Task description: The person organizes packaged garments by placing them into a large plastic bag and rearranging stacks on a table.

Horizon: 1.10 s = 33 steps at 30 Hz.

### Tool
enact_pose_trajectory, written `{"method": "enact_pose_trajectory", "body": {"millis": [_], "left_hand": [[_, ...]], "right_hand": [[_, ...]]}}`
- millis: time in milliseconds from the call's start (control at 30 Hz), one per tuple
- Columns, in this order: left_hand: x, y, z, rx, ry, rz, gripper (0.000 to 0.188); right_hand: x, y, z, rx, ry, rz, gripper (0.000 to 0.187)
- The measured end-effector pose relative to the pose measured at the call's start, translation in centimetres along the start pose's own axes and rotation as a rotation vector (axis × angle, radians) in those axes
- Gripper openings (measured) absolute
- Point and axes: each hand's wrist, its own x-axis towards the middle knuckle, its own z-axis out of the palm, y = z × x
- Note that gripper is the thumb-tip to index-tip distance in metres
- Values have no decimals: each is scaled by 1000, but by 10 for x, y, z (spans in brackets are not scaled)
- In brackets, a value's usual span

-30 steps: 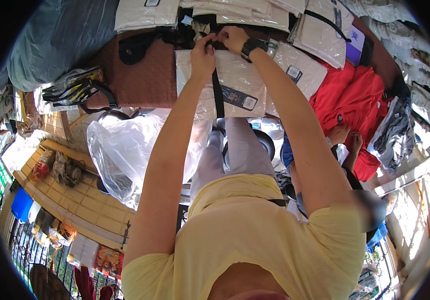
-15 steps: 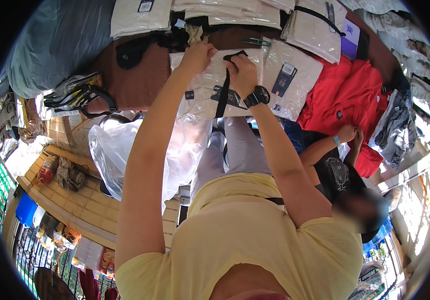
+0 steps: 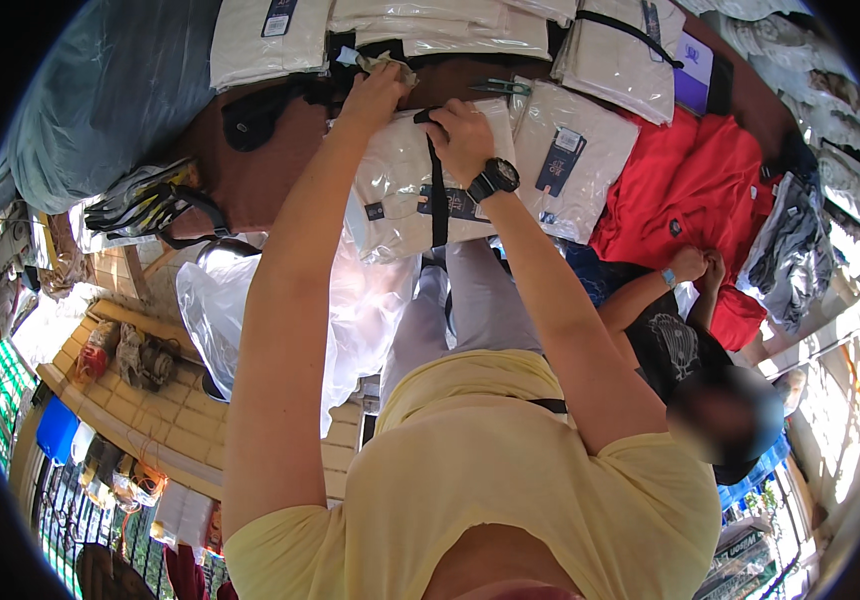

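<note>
Stretched the left hand (image 3: pixel 374 97) far forward, arm nearly straight, with fingertips bent down at crumpled beige paper (image 3: pixel 397 73); could not tell whether pinching or merely touching it. Held the right hand (image 3: pixel 465 138) a little lower and to the right, elbow slightly bent, a dark watch (image 3: pixel 495 178) on the wrist, with thumb and fingers pinching the upper end of a black strap (image 3: pixel 439 180). Found the flat packet (image 3: pixel 400 175) just below both hands, at the near edge of the brown table (image 3: pixel 285 165), partly behind the left forearm. Saw folded cream cloth inside clear, glossy, wrinkled plastic, with the strap running from top to bottom across it. Counted one strap and two dark labels (image 3: pixel 467 206) on this packet, one small and one larger; one similar packet (image 3: pixel 605 150) just to the right; one pair of snips (image 3: pixel 500 87) near its upper corner; three groups of cream packets (image 3: pixel 470 45) along the far side; one heap of red cloth (image 3: pixel 670 185); and a co-worker's two hands (image 3: pixel 690 264) beside that heap.
</note>
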Motion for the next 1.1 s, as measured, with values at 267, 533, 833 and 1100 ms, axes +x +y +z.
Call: {"method": "enact_pose_trajectory", "body": {"millis": [267,533,833,1100], "left_hand": [[28,27,-27,-72,-69,-54,27],[28,33,-20,-625,-76,-558,25],[-17,85,-23,-694,268,-618,24],[-23,84,-9,-786,527,-622,27]], "right_hand": [[16,11,4,58,59,124,16],[47,29,3,186,-113,480,28],[99,19,7,452,-339,590,23],[64,23,-23,-101,-230,114,34]]}}
